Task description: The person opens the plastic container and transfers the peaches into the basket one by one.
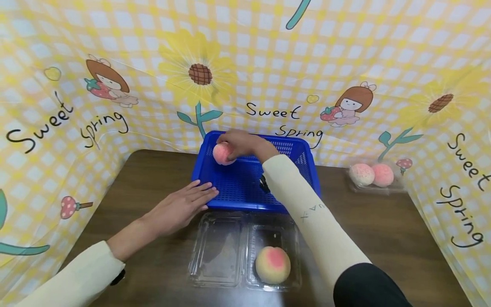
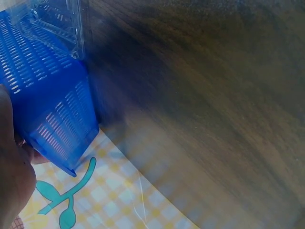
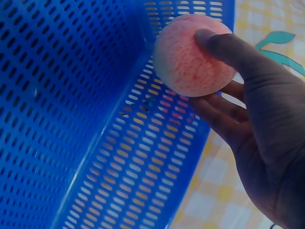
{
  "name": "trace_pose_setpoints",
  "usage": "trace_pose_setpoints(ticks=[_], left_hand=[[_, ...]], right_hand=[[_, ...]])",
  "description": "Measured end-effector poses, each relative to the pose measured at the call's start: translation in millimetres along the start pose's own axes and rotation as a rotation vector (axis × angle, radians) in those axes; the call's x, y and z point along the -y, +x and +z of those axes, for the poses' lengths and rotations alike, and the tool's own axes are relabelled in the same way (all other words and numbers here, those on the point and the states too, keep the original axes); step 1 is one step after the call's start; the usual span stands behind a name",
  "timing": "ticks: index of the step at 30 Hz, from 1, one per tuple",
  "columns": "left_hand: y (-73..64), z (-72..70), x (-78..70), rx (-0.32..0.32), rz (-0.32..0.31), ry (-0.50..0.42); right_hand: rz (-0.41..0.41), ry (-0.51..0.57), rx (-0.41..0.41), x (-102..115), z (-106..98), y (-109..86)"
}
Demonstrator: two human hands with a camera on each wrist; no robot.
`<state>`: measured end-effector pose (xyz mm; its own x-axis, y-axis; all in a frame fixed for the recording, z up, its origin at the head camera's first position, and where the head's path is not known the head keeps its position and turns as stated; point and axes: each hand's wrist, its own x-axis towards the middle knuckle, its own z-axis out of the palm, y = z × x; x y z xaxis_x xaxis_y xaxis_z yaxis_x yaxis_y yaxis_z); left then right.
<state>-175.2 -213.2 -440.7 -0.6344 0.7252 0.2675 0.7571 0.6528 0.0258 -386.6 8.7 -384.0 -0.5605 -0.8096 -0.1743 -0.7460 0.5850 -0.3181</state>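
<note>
My right hand [image 1: 242, 144] holds a pink peach [image 3: 193, 55] between thumb and fingers, inside the far left corner of a blue plastic basket [image 1: 197, 170]. The slotted basket wall is close behind the fruit in the right wrist view. With fingers straight, my left hand [image 1: 186, 204] rests on the basket's near left rim. In front of the basket lies an opened clear plastic clamshell box [image 1: 216, 251]. One yellowish peach [image 1: 273, 265] with a pink patch sits in its right half.
At the far right, another clear box [image 1: 395, 187] holds two pinkish peaches [image 1: 362, 174]. A yellow-checked cloth [image 1: 245, 85] rises behind and at both sides of the brown wooden table [image 1: 364, 238]. Something small and black [image 1: 264, 184] shows beside the right sleeve, partly hidden.
</note>
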Motion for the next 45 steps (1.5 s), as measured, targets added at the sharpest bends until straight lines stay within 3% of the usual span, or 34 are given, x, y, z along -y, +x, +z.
trace_pose_setpoints(ticks=[5,15,20,31,37,40,45], left_hand=[[0.2,-0.4,-0.6,0.009,-0.005,0.001],[0.2,-0.8,-0.6,0.013,-0.007,0.006],[0.9,-1.2,-1.7,0.025,-0.013,0.018],[0.4,-1.0,-1.3,0.031,-0.017,0.022],[0.2,1.8,-1.6,0.007,-0.006,0.010],[0.7,1.6,-2.8,0.010,-0.008,0.003],[0.9,-2.2,-2.7,0.039,-0.033,0.015]], right_hand=[[0.042,-0.001,0.076,3.8,5.1,5.0],[0.103,0.010,0.115,4.8,17.9,15.0],[0.139,0.018,0.104,6.6,19.0,13.1],[0.103,-0.059,0.027,8.3,17.9,9.5],[0.019,-0.193,-0.101,26.2,1.3,-21.4],[-0.038,-0.222,-0.192,37.9,-7.5,-52.7],[-0.142,-0.177,-0.310,51.4,-13.8,-114.4]])
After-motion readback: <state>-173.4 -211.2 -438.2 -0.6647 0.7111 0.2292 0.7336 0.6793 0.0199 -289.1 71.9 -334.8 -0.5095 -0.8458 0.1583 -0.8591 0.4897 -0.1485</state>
